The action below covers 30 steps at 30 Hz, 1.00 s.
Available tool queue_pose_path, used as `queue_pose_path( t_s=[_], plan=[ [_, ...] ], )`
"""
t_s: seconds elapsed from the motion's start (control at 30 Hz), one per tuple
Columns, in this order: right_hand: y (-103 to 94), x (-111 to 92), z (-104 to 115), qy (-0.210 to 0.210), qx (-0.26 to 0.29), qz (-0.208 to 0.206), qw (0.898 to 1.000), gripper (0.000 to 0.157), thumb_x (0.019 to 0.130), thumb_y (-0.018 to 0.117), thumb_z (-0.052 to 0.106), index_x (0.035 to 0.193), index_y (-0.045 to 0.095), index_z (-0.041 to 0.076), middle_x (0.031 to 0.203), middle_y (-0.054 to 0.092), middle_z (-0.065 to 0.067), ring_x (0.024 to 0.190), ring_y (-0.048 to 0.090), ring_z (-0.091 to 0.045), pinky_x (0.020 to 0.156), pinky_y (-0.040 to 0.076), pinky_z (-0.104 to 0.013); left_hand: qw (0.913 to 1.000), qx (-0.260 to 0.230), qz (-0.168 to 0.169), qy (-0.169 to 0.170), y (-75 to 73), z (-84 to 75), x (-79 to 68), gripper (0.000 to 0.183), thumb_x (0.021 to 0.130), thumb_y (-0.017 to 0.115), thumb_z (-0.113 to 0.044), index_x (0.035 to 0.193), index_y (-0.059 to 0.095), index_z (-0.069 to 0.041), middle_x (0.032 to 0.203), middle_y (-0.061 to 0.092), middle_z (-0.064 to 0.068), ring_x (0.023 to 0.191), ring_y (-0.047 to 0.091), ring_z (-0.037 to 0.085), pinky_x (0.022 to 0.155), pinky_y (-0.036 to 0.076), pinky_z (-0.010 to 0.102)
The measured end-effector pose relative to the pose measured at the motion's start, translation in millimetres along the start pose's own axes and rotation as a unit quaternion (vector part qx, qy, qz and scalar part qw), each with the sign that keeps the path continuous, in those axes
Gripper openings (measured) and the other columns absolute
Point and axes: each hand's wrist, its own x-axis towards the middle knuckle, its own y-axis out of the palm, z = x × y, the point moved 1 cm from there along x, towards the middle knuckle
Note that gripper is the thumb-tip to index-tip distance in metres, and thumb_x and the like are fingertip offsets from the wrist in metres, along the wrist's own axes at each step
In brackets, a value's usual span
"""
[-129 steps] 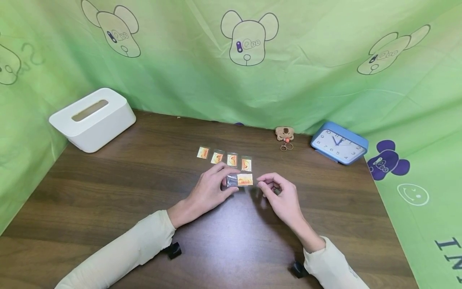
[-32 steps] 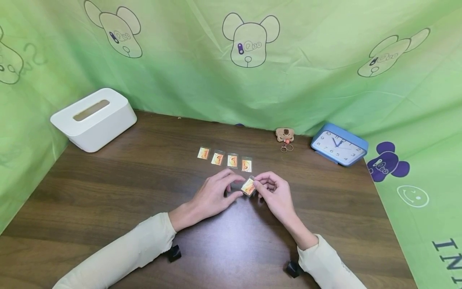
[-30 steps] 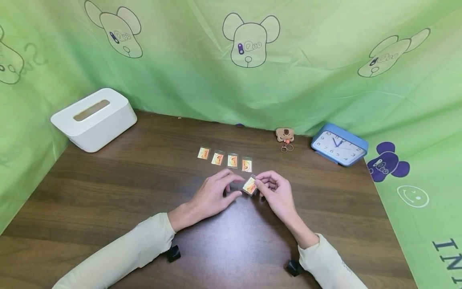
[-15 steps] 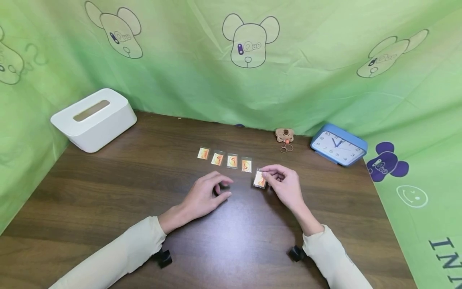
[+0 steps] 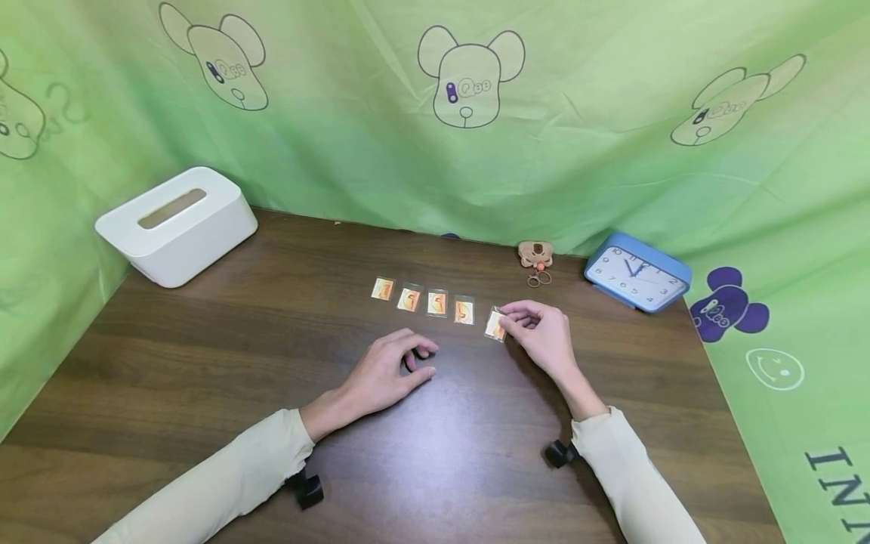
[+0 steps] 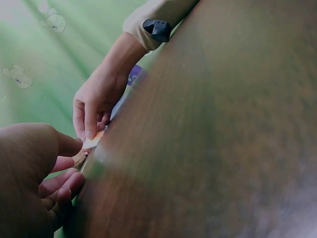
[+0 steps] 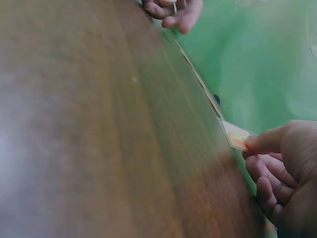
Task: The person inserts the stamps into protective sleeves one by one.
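Note:
Between thumb and fingers, my right hand [image 5: 544, 338] pinches the edge of a small clear plastic packet [image 5: 494, 325] with a white and orange printed insert. In the right wrist view the packet [image 7: 233, 136] juts out from the thumb, its far edge tilted up. Several similar packets lie in a slanting row to its left, from the leftmost packet [image 5: 383, 289] to the rightmost packet [image 5: 464, 310]. My left hand [image 5: 385, 372] rests low over the table below that row, fingers loosely bent and holding nothing.
A white tissue box [image 5: 190, 234] stands at the back left of the brown wooden table [image 5: 204, 363]. Toward the back right are a bear-shaped keychain [image 5: 536, 254] and a blue alarm clock [image 5: 639, 273]. A green printed curtain [image 5: 340, 136] hangs behind the table edge.
The left hand has let go of the packet and drawn back to the left. My right hand has taken the packet, turned it upright and carried it rightward and away, near the row's right end.

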Motion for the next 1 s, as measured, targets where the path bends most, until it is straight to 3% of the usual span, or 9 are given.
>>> queue_pose_path(
  t_s=[0.37, 0.73, 1.0],
  plan=[
    [5.8, 14.2, -3.6, -0.047, -0.039, -0.003, 0.998, 0.013, 0.092, 0.085, 0.002, 0.105, 0.085, 0.005, 0.084, 0.077, -0.006, 0.067, 0.062, -0.005, 0.063, 0.045, -0.014, 0.9997, 0.008, 0.014, -0.019, -0.7, -2.3, 0.2, 0.030, 0.094, 0.089, -0.012, 0.123, 0.080, -0.009, 0.107, 0.073, -0.001, 0.082, 0.062, 0.007, 0.077, 0.053, 0.028],
    [8.4, 19.0, -5.5, -0.085, -0.077, -0.008, 0.993, 0.022, 0.089, 0.090, 0.003, 0.110, 0.085, 0.005, 0.095, 0.072, -0.010, 0.072, 0.062, -0.009, 0.071, 0.044, -0.014, 1.0000, 0.008, -0.003, -0.001, 2.7, 1.8, -0.4, 0.030, 0.092, 0.090, -0.010, 0.120, 0.080, -0.009, 0.104, 0.072, -0.002, 0.079, 0.060, 0.005, 0.075, 0.052, 0.028],
    [8.9, 18.7, -6.4, -0.088, -0.076, -0.011, 0.993, 0.025, 0.092, 0.086, 0.003, 0.116, 0.083, 0.005, 0.099, 0.073, -0.011, 0.072, 0.062, -0.012, 0.071, 0.044, -0.017, 0.9999, 0.008, 0.006, -0.006, 4.3, 5.0, 0.5, 0.030, 0.093, 0.090, -0.012, 0.121, 0.080, -0.011, 0.107, 0.073, -0.003, 0.081, 0.060, 0.004, 0.076, 0.052, 0.027]
  ],
)
